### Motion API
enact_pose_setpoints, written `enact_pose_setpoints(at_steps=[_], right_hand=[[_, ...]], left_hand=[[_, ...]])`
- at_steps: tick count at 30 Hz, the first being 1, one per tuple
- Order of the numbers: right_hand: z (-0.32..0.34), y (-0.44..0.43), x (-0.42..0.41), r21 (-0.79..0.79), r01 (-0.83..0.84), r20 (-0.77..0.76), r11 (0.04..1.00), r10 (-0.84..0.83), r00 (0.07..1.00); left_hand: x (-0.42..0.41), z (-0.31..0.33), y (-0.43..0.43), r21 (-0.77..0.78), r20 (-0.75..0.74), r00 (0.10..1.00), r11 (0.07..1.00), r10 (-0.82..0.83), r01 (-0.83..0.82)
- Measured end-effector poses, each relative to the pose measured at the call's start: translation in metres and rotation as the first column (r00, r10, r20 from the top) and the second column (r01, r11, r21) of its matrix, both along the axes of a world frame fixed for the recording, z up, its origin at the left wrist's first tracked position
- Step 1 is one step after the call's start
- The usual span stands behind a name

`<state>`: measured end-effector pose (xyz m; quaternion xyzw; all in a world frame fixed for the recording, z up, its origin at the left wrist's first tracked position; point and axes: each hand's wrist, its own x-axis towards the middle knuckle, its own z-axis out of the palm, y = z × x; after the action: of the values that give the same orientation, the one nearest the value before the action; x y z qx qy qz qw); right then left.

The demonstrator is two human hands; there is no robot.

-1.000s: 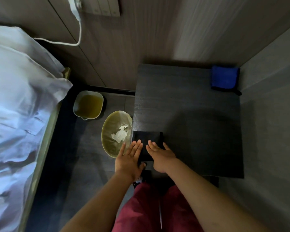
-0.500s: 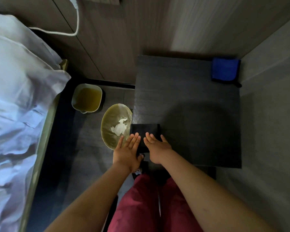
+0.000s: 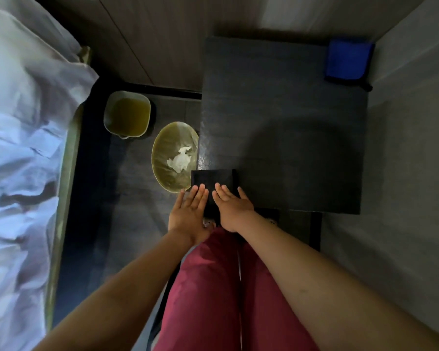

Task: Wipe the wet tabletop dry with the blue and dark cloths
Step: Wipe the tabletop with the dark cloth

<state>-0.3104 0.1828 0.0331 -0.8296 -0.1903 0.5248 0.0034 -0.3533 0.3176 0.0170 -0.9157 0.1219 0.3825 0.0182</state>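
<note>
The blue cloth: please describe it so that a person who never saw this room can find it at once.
Find the dark square table in the corner. At its far right corner, beside the grey wall, lies the blue cloth, folded flat. It alone is bright blue; the dark cloth sits at the near left edge.

The left hand (image 3: 188, 214) and the right hand (image 3: 232, 209) are pulling the dark cloth (image 3: 212, 177) back along the desk (image 3: 276, 110), closer to the person. The cloth is now sliding a little over the desk's left edge, and the right wrist is moving past the near edge.
</note>
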Motion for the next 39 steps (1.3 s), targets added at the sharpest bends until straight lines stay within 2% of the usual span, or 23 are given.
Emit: enact_pose_setpoints(at_steps=[10,23,39], right_hand=[[-0.008,-0.020,-0.016,0.041,0.068,0.009,0.997,-0.069,0.998],[-0.005,-0.095,-0.026,0.043,0.104,0.016,0.994,-0.105,0.994],[-0.007,-0.195,-0.040,0.067,0.274,0.016,0.959,-0.275,0.961]], left_hand=[[-0.014,0.000,-0.023,0.008,-0.012,1.000,1.000,0.011,-0.011],[-0.016,0.003,-0.094,-0.030,-0.074,0.997,1.000,0.005,-0.007],[-0.006,0.002,-0.185,-0.014,-0.096,0.981,0.986,-0.168,0.168]])
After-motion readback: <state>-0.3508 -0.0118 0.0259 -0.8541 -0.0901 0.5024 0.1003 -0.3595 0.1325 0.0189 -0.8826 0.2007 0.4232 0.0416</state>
